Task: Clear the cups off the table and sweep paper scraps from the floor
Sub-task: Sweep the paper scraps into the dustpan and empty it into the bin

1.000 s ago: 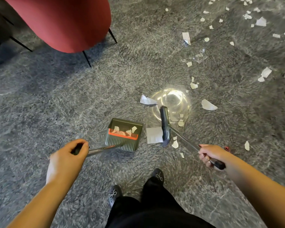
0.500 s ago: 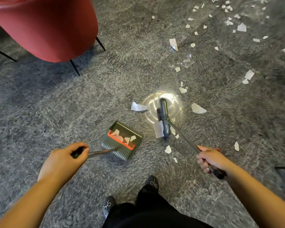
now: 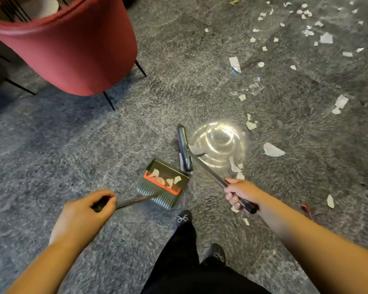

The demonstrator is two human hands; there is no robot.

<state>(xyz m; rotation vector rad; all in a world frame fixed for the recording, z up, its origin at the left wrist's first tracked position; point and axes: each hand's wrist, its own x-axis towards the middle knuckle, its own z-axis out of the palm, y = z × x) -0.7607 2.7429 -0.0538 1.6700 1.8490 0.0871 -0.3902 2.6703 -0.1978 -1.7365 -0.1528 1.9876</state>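
Grey stone-patterned floor [image 3: 94, 145] fills the frame, with a bright round glare at centre. Dustpan [image 3: 163, 183], dark green with an orange comb strip, lies on the floor just below centre, several white paper scraps inside it; its thin metal handle runs toward the lower left, where the left hand [image 3: 83, 217] holds the dark grip, fingers [image 3: 103, 198] curled round it. Broom [image 3: 184, 148], its dark head on the floor just beside the dustpan's upper right corner, has a scrap against its bristles; its shaft slants down to the right hand [image 3: 241, 194], fingers wrapped round the black grip. Paper scraps [image 3: 273, 150], white and torn, are scattered over the right half of the frame, thickest at the upper right, a few near the right hand. Red chair [image 3: 72, 45] on thin black legs stands at the upper left. Black trousers and two dark shoes [image 3: 183, 218] show at bottom centre.
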